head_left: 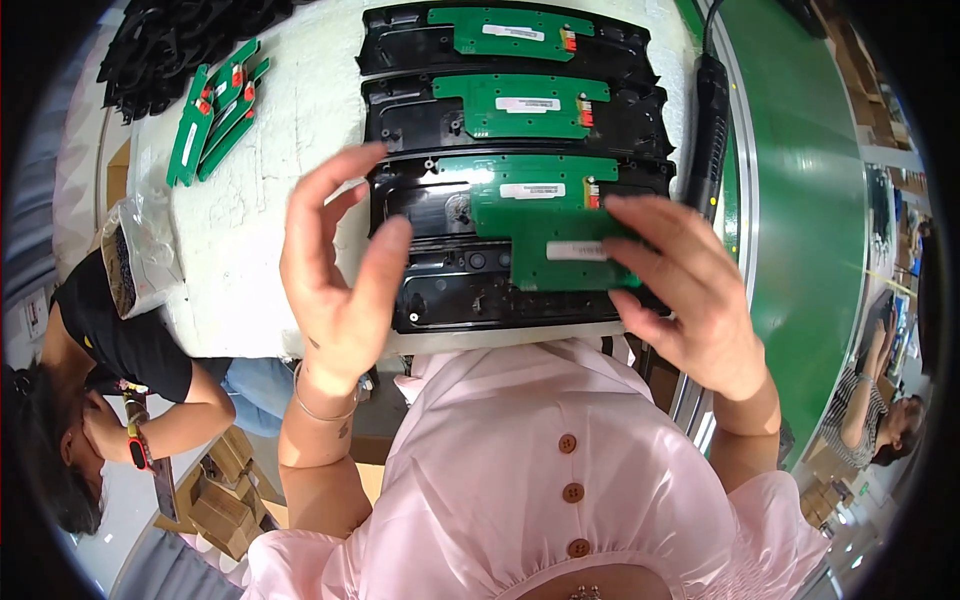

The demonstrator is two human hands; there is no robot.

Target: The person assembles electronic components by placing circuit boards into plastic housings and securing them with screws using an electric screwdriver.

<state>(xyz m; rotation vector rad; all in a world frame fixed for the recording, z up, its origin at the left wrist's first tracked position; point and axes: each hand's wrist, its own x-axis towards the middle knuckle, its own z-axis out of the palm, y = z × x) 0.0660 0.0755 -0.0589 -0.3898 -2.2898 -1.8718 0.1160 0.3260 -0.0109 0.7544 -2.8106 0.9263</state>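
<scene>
Four black plastic panels lie stacked in a row, so several run from near to far. The nearest panel (450,308) shows its ribbed inside. Above its right half, my right hand (690,290) pinches the right edge of a green circuit board (540,268) with a white label; the board is slightly blurred. My left hand (345,270) is open at the panels' left ends, thumb and fingers apart, with nothing in it. On the third panel (415,200) sits another green circuit board (535,215), partly covered by the held one. Farther back, two more circuit boards (525,112) rest on panels.
Loose green circuit boards (195,135) lie at the far left of the white padded table (270,200), before a pile of black parts (160,50). A black handheld tool (707,130) with a cord lies right of the panels. A person (150,370) sits at left; another (865,420) is at right.
</scene>
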